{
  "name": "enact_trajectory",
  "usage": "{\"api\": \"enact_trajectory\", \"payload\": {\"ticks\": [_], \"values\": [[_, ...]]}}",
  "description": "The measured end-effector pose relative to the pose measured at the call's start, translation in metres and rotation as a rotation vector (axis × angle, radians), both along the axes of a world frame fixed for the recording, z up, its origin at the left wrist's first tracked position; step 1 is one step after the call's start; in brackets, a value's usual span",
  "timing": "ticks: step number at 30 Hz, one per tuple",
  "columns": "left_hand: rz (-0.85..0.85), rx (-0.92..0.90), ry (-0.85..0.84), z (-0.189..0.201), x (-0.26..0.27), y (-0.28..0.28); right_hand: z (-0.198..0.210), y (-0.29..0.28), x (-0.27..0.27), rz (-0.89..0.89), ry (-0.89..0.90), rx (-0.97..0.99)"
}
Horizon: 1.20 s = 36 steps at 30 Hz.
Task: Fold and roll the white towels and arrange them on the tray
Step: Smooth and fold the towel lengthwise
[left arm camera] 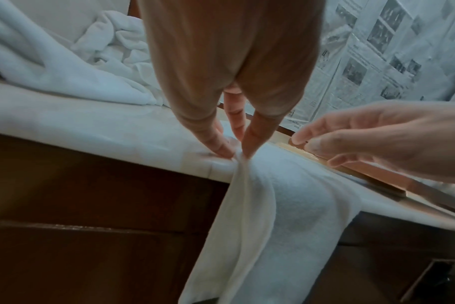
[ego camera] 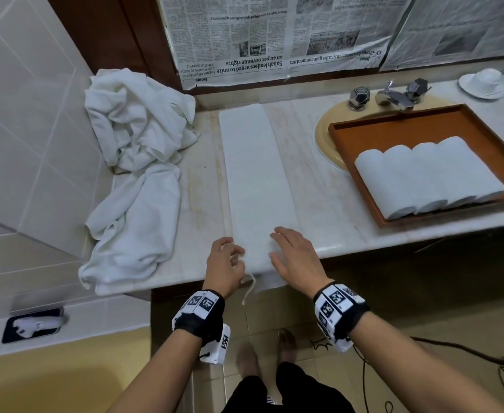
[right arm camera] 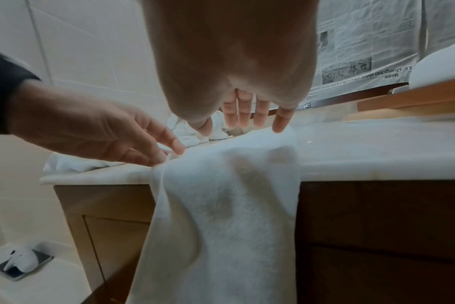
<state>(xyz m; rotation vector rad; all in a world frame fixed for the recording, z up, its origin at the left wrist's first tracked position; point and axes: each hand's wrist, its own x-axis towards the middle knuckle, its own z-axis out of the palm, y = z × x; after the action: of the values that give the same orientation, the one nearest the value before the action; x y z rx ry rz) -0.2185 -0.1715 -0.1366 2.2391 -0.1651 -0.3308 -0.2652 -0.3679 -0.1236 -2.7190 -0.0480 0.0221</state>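
A long folded white towel (ego camera: 256,180) lies as a strip across the marble counter, and its near end (right arm camera: 221,216) hangs over the front edge. My left hand (ego camera: 237,259) pinches the strip's left edge at the counter's front, thumb against fingertips (left arm camera: 222,148). My right hand (ego camera: 280,239) lies flat with straight fingers (right arm camera: 244,115) over the strip's right side, holding nothing. At the right, the brown tray (ego camera: 394,132) holds several rolled white towels (ego camera: 429,177) side by side.
A heap of crumpled white towels (ego camera: 137,123) fills the counter's left corner, with another (ego camera: 134,225) drooping toward the front edge. The tray sits over a sink with a chrome faucet (ego camera: 394,95). A white cup and saucer (ego camera: 483,81) stand far right. Cables (ego camera: 483,359) cross the floor.
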Motion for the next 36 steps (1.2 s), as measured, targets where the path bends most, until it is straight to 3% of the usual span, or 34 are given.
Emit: {"api": "enact_trajectory", "payload": {"ticks": [6, 11, 17, 19, 23, 29, 33, 36], "values": [[0.022, 0.112, 0.010, 0.008, 0.006, -0.009, -0.022, -0.001, 0.003, 0.004, 0.138, -0.105], [0.089, 0.012, 0.121, 0.007, 0.010, -0.002, -0.025, 0.007, 0.005, -0.051, 0.150, -0.112], [-0.016, 0.070, -0.028, 0.008, 0.011, -0.009, -0.029, 0.014, 0.019, -0.038, 0.117, -0.106], [-0.118, 0.184, -0.094, 0.005, 0.015, -0.015, -0.033, 0.015, 0.021, -0.023, 0.122, -0.129], [-0.339, 0.581, -0.105, -0.005, 0.012, -0.026, -0.043, 0.009, 0.020, -0.027, 0.129, -0.166], [-0.174, 0.596, 0.000, -0.015, 0.011, -0.008, -0.035, -0.037, 0.015, -0.118, 0.180, -0.191], [-0.177, 0.536, -0.072, -0.010, 0.024, -0.037, -0.031, -0.016, 0.031, -0.038, 0.117, -0.131], [-0.160, 0.542, -0.036, -0.013, 0.031, -0.055, -0.040, -0.004, 0.043, -0.007, 0.162, -0.145]]}}
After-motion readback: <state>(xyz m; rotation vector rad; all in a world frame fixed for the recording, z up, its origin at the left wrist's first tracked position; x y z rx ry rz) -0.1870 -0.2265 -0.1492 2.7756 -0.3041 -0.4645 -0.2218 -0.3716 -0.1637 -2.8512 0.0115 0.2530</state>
